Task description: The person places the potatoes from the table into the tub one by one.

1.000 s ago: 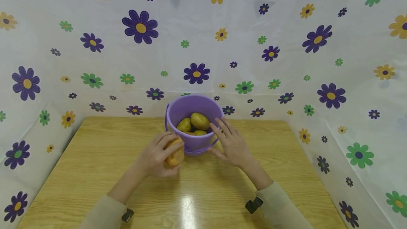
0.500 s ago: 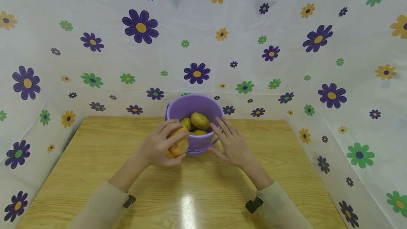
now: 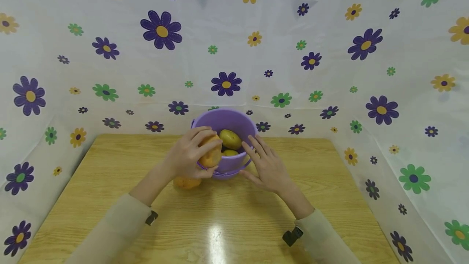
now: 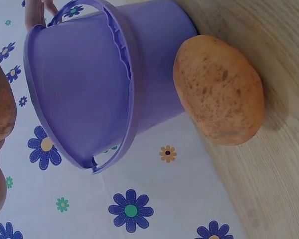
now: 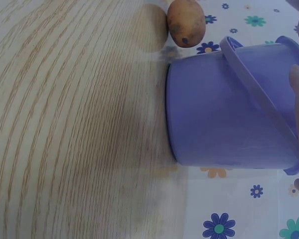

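My left hand (image 3: 188,154) grips a tan potato (image 3: 211,154) over the near left rim of a purple bucket (image 3: 234,164). In the left wrist view, part of this potato (image 4: 2,102) shows at the left edge. My right hand (image 3: 269,168) rests its spread, mostly straight fingers against the bucket's right rim. Inside the bucket lie a yellow-green potato (image 3: 230,139) and, partly hidden by the rim, another potato (image 3: 230,152). A brown-speckled potato (image 4: 219,89) lies on the table beside the bucket, partly under the left hand in the head view.
The wooden table (image 3: 242,223) reaches back to a white cloth (image 3: 205,64) printed with flowers, which also hangs at both sides. The bucket stands near the table's back edge. Its handle (image 4: 117,45) hangs down around the outside.
My left hand has carried the potato up and right, from in front of the bucket to over its rim. This uncovers the potato on the table. The right hand has stayed in place.
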{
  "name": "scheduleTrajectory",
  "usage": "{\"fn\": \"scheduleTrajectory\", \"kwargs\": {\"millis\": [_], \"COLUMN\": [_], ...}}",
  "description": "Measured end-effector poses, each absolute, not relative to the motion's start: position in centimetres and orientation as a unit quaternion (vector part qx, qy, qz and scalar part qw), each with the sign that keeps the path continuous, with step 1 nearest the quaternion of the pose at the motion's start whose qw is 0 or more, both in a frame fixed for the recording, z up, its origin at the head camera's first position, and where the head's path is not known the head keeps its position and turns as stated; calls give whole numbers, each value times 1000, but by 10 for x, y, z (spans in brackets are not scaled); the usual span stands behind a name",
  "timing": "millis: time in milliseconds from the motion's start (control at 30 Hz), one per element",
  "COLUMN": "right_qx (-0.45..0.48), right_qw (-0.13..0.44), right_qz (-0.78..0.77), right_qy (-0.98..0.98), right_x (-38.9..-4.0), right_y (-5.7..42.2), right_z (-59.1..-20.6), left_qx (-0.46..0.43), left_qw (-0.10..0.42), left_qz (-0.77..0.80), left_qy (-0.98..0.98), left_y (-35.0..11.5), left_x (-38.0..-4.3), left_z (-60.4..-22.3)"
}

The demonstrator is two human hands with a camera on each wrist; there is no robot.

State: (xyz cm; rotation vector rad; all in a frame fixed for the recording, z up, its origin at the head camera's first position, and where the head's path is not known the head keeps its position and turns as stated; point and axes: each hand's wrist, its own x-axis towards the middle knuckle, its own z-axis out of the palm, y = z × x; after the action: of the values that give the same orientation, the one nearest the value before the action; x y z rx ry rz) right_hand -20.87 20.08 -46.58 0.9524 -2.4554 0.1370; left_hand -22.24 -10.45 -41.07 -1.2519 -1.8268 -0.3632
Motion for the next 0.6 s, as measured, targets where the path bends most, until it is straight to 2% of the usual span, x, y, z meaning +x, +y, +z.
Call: {"fn": "scheduleTrajectory", "kwargs": {"millis": [600], "right_qx": [354], "right_qw": [250], "right_qz": [65], "right_qy": [-899], "right_x": [-209], "right_y": [200], "right_z": [-466], "left_qx": [-486], "left_qw": [396], "left_qz": [-158], "left_qy": [-763], "left_y": [-98], "left_x": [-249], "left_z": [-405]}}
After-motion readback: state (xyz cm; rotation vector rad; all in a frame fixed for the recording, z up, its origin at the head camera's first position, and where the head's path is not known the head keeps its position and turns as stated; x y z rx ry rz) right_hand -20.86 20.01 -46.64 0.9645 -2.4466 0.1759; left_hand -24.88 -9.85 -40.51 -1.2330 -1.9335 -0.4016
